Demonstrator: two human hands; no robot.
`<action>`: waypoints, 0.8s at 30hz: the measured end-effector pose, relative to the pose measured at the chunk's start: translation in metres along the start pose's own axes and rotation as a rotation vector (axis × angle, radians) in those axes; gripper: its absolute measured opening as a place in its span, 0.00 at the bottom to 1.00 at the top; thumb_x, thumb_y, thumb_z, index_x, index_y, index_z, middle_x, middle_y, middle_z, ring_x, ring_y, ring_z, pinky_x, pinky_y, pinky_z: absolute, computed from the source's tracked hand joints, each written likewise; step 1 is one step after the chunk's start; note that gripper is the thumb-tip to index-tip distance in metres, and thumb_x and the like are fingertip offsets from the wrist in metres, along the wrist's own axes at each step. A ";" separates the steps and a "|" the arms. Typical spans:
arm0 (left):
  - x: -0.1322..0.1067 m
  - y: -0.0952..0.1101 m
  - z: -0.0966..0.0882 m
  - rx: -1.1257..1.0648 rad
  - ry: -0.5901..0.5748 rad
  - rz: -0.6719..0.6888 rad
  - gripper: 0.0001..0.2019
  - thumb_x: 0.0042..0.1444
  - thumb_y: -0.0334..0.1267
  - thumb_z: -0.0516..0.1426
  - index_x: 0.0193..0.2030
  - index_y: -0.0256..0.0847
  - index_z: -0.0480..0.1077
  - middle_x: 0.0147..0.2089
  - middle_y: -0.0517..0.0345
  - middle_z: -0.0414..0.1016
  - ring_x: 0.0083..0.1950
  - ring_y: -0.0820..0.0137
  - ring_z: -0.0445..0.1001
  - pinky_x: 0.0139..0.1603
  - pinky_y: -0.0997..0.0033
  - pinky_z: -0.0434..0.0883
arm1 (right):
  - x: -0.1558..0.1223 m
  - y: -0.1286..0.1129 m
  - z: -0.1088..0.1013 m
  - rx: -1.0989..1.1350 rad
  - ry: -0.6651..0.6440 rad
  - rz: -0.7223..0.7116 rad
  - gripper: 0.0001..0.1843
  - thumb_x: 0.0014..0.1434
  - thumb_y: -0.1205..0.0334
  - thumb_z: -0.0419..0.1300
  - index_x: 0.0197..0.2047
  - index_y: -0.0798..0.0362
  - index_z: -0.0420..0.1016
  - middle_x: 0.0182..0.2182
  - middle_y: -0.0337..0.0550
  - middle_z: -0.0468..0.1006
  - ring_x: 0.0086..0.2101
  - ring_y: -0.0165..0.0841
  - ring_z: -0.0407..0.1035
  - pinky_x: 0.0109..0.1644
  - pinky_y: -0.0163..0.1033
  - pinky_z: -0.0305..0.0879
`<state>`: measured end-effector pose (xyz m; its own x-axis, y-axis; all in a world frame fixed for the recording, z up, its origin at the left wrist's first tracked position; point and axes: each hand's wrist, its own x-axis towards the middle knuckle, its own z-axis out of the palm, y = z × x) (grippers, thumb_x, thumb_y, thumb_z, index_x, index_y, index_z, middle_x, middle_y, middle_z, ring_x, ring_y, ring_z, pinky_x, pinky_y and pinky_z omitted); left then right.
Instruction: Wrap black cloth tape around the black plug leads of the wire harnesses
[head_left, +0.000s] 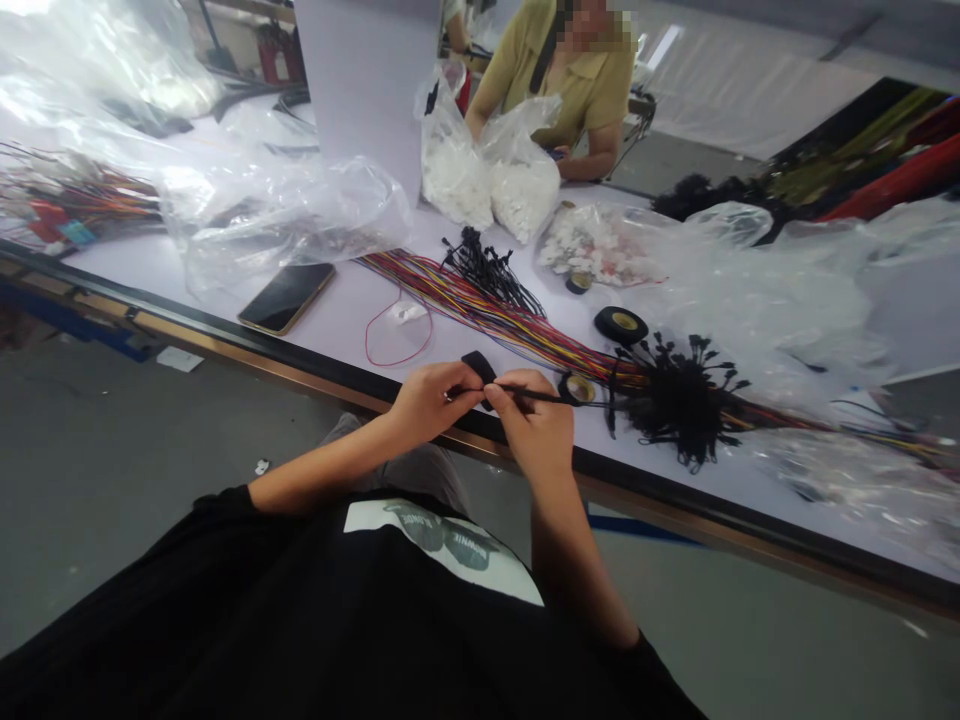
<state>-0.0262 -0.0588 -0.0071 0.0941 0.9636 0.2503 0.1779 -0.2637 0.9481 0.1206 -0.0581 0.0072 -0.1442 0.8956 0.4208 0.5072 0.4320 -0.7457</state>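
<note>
My left hand (435,402) and my right hand (538,425) meet at the table's front edge, both closed, fingertips pinched together. A thin black cable (551,397) runs through the pinch and leads right from my right hand toward a bunch of black connectors (686,400). Just behind my fingertips is a roll of black tape (477,367), seen edge-on; my fingers partly cover where it meets the cable. Beside my right hand lies another tape roll (579,388). Long red, yellow and black wires (480,300) stretch across the table behind both hands.
A phone (286,298) and a loop of red wire (367,340) lie to the left. Farther back are a tape roll (621,325), black-tipped leads (487,265) and plastic bags of white parts (521,185). A person (585,90) sits across the table.
</note>
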 end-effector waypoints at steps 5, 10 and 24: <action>-0.006 -0.007 0.005 -0.525 0.025 -0.231 0.09 0.45 0.38 0.62 0.26 0.37 0.66 0.24 0.61 0.72 0.27 0.76 0.70 0.33 0.73 0.68 | -0.002 0.002 0.004 -0.041 0.097 0.052 0.08 0.54 0.54 0.58 0.28 0.49 0.70 0.28 0.38 0.77 0.30 0.33 0.71 0.36 0.39 0.66; 0.001 -0.019 -0.003 -0.960 -0.235 -0.538 0.13 0.40 0.35 0.65 0.32 0.35 0.68 0.29 0.56 0.76 0.31 0.70 0.76 0.39 0.66 0.71 | -0.003 0.005 0.008 -0.044 0.126 0.022 0.09 0.55 0.54 0.57 0.28 0.49 0.69 0.30 0.40 0.78 0.33 0.35 0.72 0.37 0.41 0.67; -0.003 -0.012 -0.019 -0.444 -0.300 0.012 0.39 0.19 0.42 0.72 0.44 0.40 0.66 0.47 0.52 0.68 0.50 0.62 0.67 0.52 0.64 0.64 | 0.002 0.009 -0.003 0.068 0.105 0.226 0.11 0.51 0.54 0.59 0.23 0.51 0.67 0.19 0.37 0.75 0.24 0.33 0.70 0.31 0.39 0.65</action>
<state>-0.0468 -0.0579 -0.0152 0.3811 0.8884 0.2560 -0.2505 -0.1673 0.9535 0.1272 -0.0530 0.0023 0.0577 0.9559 0.2881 0.4573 0.2313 -0.8587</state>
